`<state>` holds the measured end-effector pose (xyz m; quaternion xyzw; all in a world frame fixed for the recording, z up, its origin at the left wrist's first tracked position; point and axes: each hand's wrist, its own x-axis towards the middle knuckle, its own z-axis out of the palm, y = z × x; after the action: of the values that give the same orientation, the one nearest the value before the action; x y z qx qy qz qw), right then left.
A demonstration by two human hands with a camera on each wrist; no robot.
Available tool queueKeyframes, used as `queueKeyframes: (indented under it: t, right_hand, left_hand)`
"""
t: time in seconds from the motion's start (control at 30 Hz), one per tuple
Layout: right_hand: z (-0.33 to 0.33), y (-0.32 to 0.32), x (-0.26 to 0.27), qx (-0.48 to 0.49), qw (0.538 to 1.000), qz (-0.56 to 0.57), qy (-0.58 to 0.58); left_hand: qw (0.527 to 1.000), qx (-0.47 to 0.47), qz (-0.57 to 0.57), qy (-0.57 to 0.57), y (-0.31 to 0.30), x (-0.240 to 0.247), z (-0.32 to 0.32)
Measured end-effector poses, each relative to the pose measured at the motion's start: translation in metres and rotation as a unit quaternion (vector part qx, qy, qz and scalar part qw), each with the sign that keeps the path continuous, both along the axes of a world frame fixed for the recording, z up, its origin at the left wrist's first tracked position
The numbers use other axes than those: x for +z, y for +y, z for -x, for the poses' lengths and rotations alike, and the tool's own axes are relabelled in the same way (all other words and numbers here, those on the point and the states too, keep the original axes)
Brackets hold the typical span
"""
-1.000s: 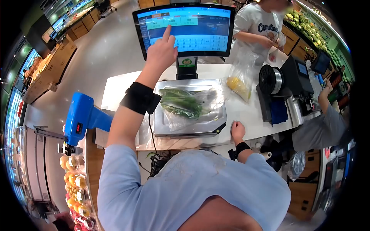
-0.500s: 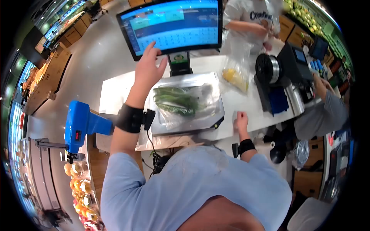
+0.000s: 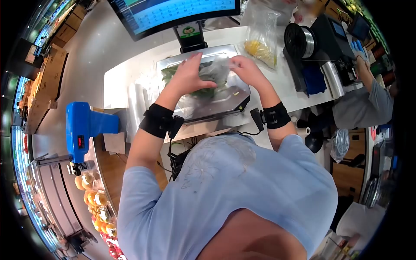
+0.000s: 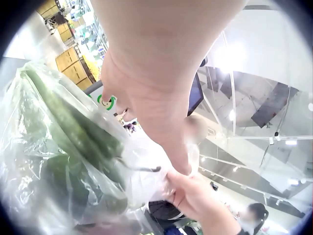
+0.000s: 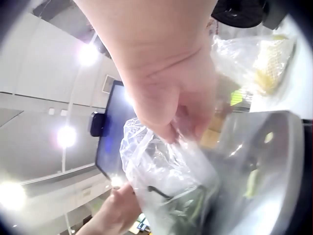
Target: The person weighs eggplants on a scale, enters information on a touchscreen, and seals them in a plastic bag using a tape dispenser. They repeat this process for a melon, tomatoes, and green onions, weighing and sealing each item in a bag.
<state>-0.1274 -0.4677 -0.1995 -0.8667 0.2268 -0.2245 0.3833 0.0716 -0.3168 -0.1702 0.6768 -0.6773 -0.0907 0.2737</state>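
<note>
A clear plastic bag [image 5: 161,161] of long green vegetables [image 4: 83,132], which look like peppers with thin curved stems, lies over the metal scale [image 3: 208,110]. My right hand [image 3: 249,71] pinches the gathered top of the bag between thumb and fingers. My left hand [image 3: 188,76] hovers over the bag with thumb and fingers spread apart. In the left wrist view its fingertips come close to my right hand [image 4: 200,196] near the bag's top. Part of the vegetables is hidden under my left hand in the head view.
A touchscreen [image 3: 173,17] stands behind the scale. Right of it are a bag with yellow produce [image 3: 262,50], a black spool [image 3: 297,41] and a label printer-like machine [image 3: 331,37]. A blue device [image 3: 80,130] stands at left, above packed fruit [image 3: 95,199]. Another person's arm [image 3: 364,71] reaches in at right.
My left hand has come down from the touchscreen to above the bag. My right hand has moved up from the counter's front edge and taken hold of the bag's top.
</note>
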Motion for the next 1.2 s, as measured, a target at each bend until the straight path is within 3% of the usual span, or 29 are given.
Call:
queueKeyframes:
  t: [0.03, 0.1, 0.13, 0.17, 0.2, 0.23, 0.27, 0.3, 0.4, 0.43, 0.5, 0.53, 0.6, 0.63, 0.77, 0.9, 0.97, 1.0, 1.07, 1.2]
  right_hand:
    - [-0.01, 0.013, 0.015, 0.021, 0.998, 0.03, -0.05]
    - [-0.028, 0.036, 0.055, 0.11, 0.989, 0.089, -0.051]
    - [-0.039, 0.05, 0.067, 0.108, 0.989, 0.085, -0.05]
    - [-0.051, 0.064, 0.077, 0.146, 0.975, 0.154, -0.068]
    - [-0.052, 0.072, 0.086, 0.183, 0.954, 0.222, -0.085]
    - [-0.044, 0.077, 0.098, 0.178, 0.956, 0.218, -0.083]
    - [-0.037, 0.081, 0.111, 0.194, 0.944, 0.218, -0.154]
    - [-0.03, 0.084, 0.121, 0.208, 0.926, 0.219, -0.226]
    - [0.03, 0.066, 0.114, 0.047, 0.946, 0.167, -0.272]
    - [0.052, 0.055, 0.092, -0.023, 0.951, 0.152, -0.269]
    - [0.087, 0.039, 0.03, -0.157, 0.956, 0.049, -0.242]
    - [0.103, 0.037, 0.0, -0.193, 0.958, 0.037, -0.207]
    - [0.122, 0.048, -0.048, -0.229, 0.958, 0.019, -0.171]
    - [0.13, 0.056, -0.066, -0.247, 0.957, 0.01, -0.151]
    - [0.139, 0.083, -0.126, -0.28, 0.952, -0.009, -0.121]
    - [0.135, 0.1, -0.13, -0.256, 0.959, -0.006, -0.12]
    - [0.131, 0.105, -0.129, -0.237, 0.965, -0.007, -0.116]
    - [0.129, 0.105, -0.129, -0.231, 0.967, -0.001, -0.107]
    - [0.122, 0.104, -0.131, -0.222, 0.97, 0.005, -0.098]
    - [0.109, 0.102, -0.15, -0.213, 0.969, 0.069, -0.109]
  left_hand:
    - [0.999, 0.0, 0.009, -0.034, 0.0, 0.001, 0.006]
    - [0.996, -0.003, 0.008, -0.086, 0.0, -0.006, 0.006]
    - [0.996, -0.005, 0.004, -0.084, -0.009, -0.025, -0.005]
    - [0.99, -0.055, 0.069, 0.114, -0.021, -0.048, -0.02]
    - [0.937, -0.101, 0.129, 0.308, -0.026, -0.063, -0.027]
    - [0.967, -0.032, 0.124, 0.22, -0.014, -0.028, -0.016]
    - [0.967, -0.036, 0.118, 0.221, -0.008, -0.017, -0.018]
    - [0.937, 0.004, 0.136, 0.322, -0.002, -0.008, -0.027]
    - [0.805, 0.07, 0.241, 0.537, 0.042, 0.031, -0.036]
    - [0.807, 0.072, 0.242, 0.534, 0.053, 0.034, -0.046]
    - [0.661, -0.135, 0.285, 0.681, 0.07, 0.037, -0.063]
    - [0.663, -0.13, 0.286, 0.679, 0.075, 0.038, -0.063]
    - [0.582, 0.039, 0.329, 0.743, 0.083, 0.042, -0.059]
    - [0.584, 0.042, 0.325, 0.743, 0.087, 0.043, -0.055]
    - [0.679, 0.06, 0.357, 0.639, 0.094, 0.034, -0.038]
    - [0.704, 0.064, 0.307, 0.637, 0.099, 0.042, -0.03]
    - [0.733, 0.12, 0.323, 0.586, 0.1, 0.047, -0.023]
    - [0.734, 0.119, 0.322, 0.586, 0.101, 0.042, -0.03]
    - [0.672, -0.007, 0.296, 0.679, 0.107, 0.031, -0.048]
    - [0.672, 0.009, 0.301, 0.677, 0.111, 0.028, -0.045]
